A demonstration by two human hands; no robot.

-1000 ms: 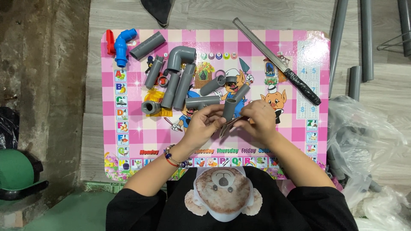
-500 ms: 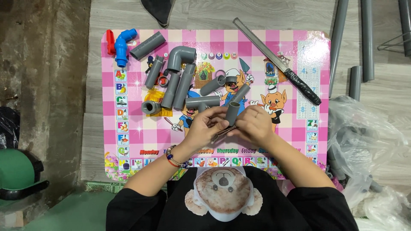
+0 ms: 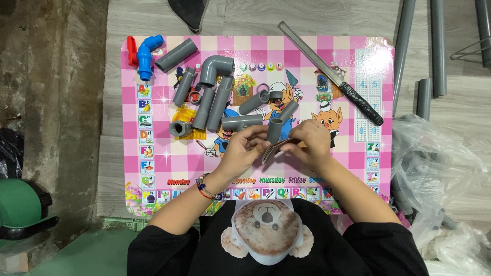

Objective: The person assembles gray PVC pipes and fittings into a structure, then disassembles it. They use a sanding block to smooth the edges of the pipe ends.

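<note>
Centrally, over the near half of the pink checked desk (image 3: 153,168), both hands meet. The left hand (image 3: 244,151) has its fingers (image 3: 258,134) curled closed around a short grey pipe piece (image 3: 274,130), which stands roughly upright between the two hands. The right hand (image 3: 311,140) has its fingers pinched closed on a small flat brown scrap (image 3: 273,149), possibly sandpaper, held against the lower end of the pipe piece. A beaded bracelet (image 3: 207,188) sits on the left wrist.

Just beyond the pipe piece lie more grey parts: a horizontal tube (image 3: 243,121) touching the left fingertips, two long tubes (image 3: 212,105) side by side left of it, and a grey elbow fitting (image 3: 216,66) at their far ends. A short grey coupling (image 3: 180,128) lies further left of the pipe piece. At the far-left corner of the desk, well apart from the pipe piece, lies a blue elbow (image 3: 146,53) with a red part beside it. To the far right of the pipe piece, a long saw with a black taped handle (image 3: 332,76) lies diagonally. Right of the desk, long grey pipes (image 3: 437,46) rest on the floor, with clear plastic bags (image 3: 440,168) nearer the person.
</note>
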